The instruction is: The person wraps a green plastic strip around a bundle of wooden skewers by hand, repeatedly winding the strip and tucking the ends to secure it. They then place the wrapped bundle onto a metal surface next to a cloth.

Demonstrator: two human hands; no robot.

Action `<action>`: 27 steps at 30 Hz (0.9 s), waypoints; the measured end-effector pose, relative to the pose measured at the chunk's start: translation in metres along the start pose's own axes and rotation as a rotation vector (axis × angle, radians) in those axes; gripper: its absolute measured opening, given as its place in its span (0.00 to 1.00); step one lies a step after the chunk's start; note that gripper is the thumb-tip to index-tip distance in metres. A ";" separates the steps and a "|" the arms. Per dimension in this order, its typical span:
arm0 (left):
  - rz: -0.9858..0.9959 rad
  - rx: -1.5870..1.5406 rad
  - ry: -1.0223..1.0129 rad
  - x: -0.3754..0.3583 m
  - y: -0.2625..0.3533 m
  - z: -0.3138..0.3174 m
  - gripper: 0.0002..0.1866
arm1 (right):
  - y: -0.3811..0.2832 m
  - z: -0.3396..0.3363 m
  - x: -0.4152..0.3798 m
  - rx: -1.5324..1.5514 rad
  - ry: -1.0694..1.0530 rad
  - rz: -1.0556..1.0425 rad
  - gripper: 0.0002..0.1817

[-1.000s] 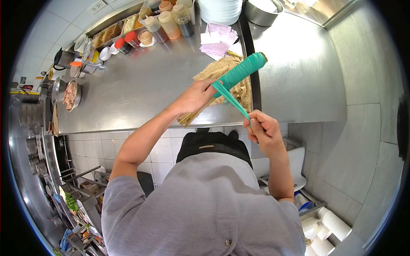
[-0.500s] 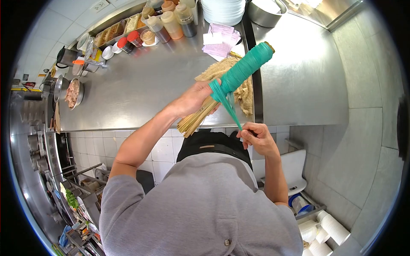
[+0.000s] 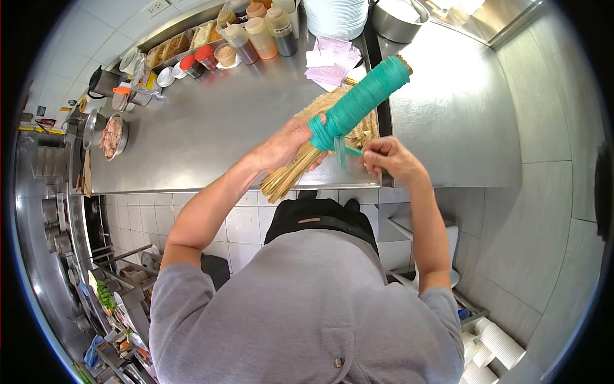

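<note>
A thick bundle of thin bamboo-like sticks (image 3: 289, 177) slants across the front of the counter, its upper length wound in green plastic strip (image 3: 371, 93). My left hand (image 3: 289, 144) is wrapped round the bundle at the lower edge of the winding; some of its fingers are hidden behind the sticks. To the right, my right hand (image 3: 391, 159) pinches the stretched end of the strip, which runs sideways from the winding. A short loose tail of strip (image 3: 339, 153) hangs between the hands. Below the bundle, a tan cloth (image 3: 362, 131) lies on the counter, partly covered.
Along the back of the steel counter (image 3: 211, 134) stand squeeze bottles (image 3: 260, 37), red-lidded jars (image 3: 206, 57) and a stack of white plates (image 3: 336, 18). Pink paper slips (image 3: 332, 61) lie beyond the cloth. A bowl of raw meat (image 3: 114, 137) sits at the left end.
My right hand has moved up and to the right, swinging the pulled strip from a downward slant to nearly level. The bundle stays in my left hand and has shifted slightly.
</note>
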State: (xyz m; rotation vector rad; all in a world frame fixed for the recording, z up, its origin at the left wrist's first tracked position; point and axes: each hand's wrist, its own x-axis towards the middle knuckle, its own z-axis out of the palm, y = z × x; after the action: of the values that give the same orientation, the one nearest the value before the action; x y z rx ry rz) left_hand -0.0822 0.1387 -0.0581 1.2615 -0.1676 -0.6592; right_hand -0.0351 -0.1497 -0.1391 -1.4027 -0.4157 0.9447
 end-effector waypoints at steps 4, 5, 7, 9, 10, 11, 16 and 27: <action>-0.034 0.263 -0.036 -0.005 -0.011 0.002 0.31 | -0.035 -0.025 0.024 -0.196 0.049 -0.058 0.10; -0.035 0.343 -0.043 -0.007 -0.004 0.012 0.29 | -0.039 -0.032 0.031 -0.232 0.081 -0.094 0.09; -0.025 0.539 -0.064 -0.008 0.001 0.018 0.26 | -0.093 -0.028 0.045 -0.575 -0.187 -0.181 0.09; 0.001 0.762 -0.088 -0.007 0.000 0.019 0.25 | -0.136 -0.012 0.044 -0.753 -0.165 0.033 0.10; -0.016 0.800 -0.044 -0.007 0.000 0.020 0.26 | -0.144 -0.011 0.045 -0.812 -0.189 -0.016 0.11; -0.033 0.838 0.003 -0.007 0.001 0.022 0.26 | -0.150 -0.010 0.048 -0.872 -0.215 -0.066 0.12; 0.069 0.806 0.147 -0.004 -0.013 0.014 0.28 | -0.171 0.036 0.032 -0.993 -0.007 -0.198 0.14; 0.204 0.543 0.181 0.000 -0.008 0.017 0.29 | -0.109 0.102 -0.002 -0.849 0.616 -0.515 0.03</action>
State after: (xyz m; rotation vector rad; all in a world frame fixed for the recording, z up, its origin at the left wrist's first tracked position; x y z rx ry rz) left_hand -0.0927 0.1234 -0.0603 1.7895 -0.3358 -0.3246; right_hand -0.0789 -0.0745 -0.0173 -2.1030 -0.6963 -0.1553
